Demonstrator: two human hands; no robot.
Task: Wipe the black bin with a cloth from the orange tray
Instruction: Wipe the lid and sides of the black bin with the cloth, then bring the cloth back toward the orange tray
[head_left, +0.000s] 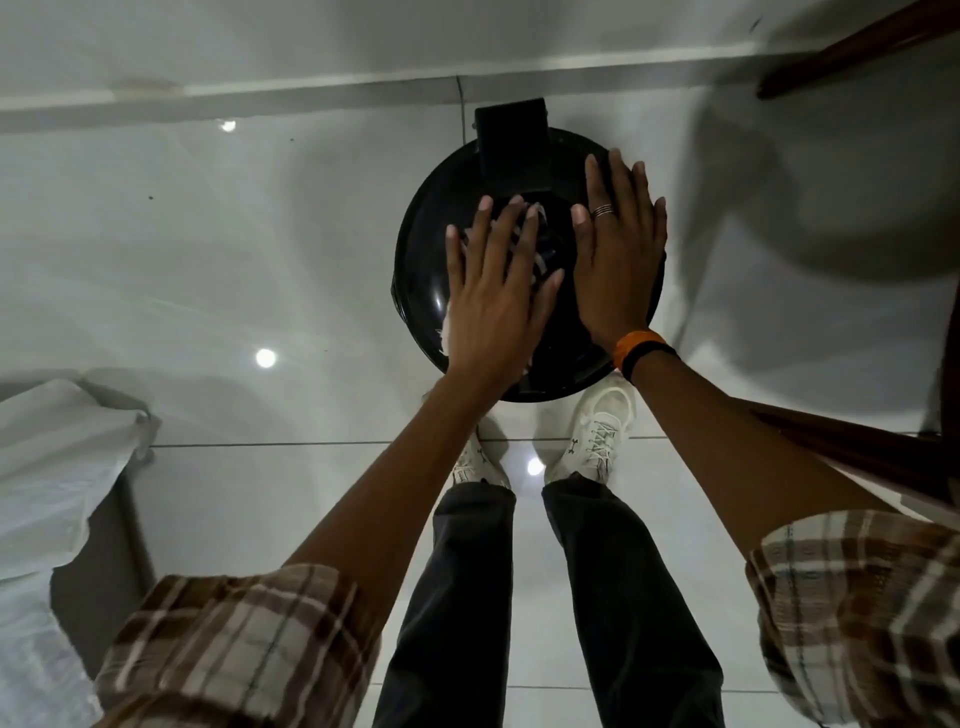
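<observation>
- Hands, left hand (493, 306) and right hand (618, 260), are spread flat above the round glossy black plastic bin (421, 270), holding nothing.
- No cloth or orange tray is visible; fetch the cloth first.

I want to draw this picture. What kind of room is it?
Probably a room inside a home. The shiny white tiled floor, round black bin by the wall, and dark wooden furniture suggest it. Which room, I can't tell.

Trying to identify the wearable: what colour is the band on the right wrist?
The wristband is orange and black, clearest in the head view.
</observation>
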